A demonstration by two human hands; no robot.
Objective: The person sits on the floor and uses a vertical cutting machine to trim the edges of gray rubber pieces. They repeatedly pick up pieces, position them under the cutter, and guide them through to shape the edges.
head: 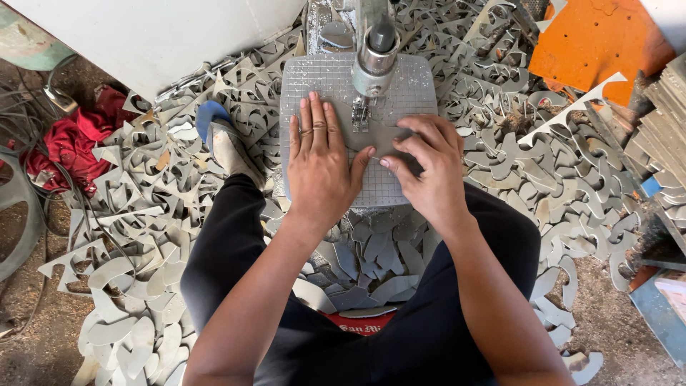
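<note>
Gridded saw table (407,78) amid grey offcuts (143,214) (dirt floor) — both hands flat.

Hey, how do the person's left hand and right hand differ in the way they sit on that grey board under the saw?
The left hand lies flat, fingers straight and close together, pointing away from the person; the right hand is curled, its fingertips pinching down near the blade. The left hand wears rings on two fingers; none show on the right hand. Both press on the grey gridded board on the saw table, either side of the metal saw head.
</note>
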